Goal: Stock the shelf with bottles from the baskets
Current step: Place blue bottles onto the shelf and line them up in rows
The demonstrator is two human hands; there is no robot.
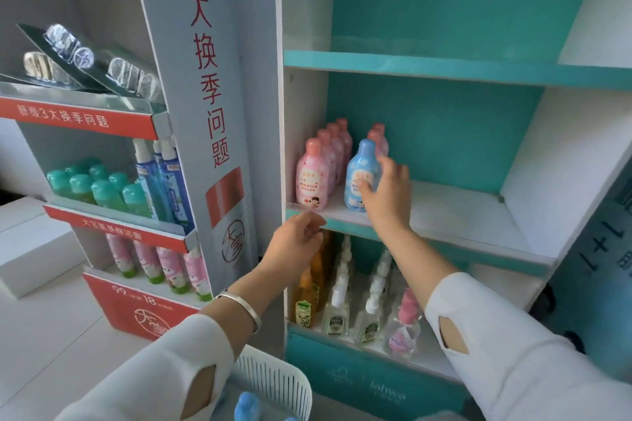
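The right hand (pixel 384 193) grips a blue bottle (pixel 361 174) from its right side, with the thumb across the front label and the fingers (pixel 396 169) curled behind the body. The bottle stands upright on the middle shelf (pixel 461 212) of a teal and white display unit, near the front edge. A second pink-capped bottle stands directly behind it.

To the left of the blue bottle, a row of pink bottles (pixel 312 178) runs from the front edge back toward the rear panel, just beside the left wall of the unit. The rest of the middle shelf, to the right of the hand, is bare white surface.

The left hand (pixel 295 244) is loosely curled at the front lip of the middle shelf, below the pink row. It holds nothing that can be made out; whether the fingertips touch the clear shelf strip cannot be told. A silver bracelet (pixel 241 306) sits on the left wrist.

On the lower shelf stand orange bottles (pixel 309 287), clear pump bottles (pixel 338 304) and a clear bottle with a pink cap (pixel 405 325).

A white slatted basket (pixel 280 383) sits at the bottom of the view, below the left forearm. A blue cap (pixel 248 403) shows inside it.

A red and grey display stand (pixel 212 113) stands to the left of the unit.
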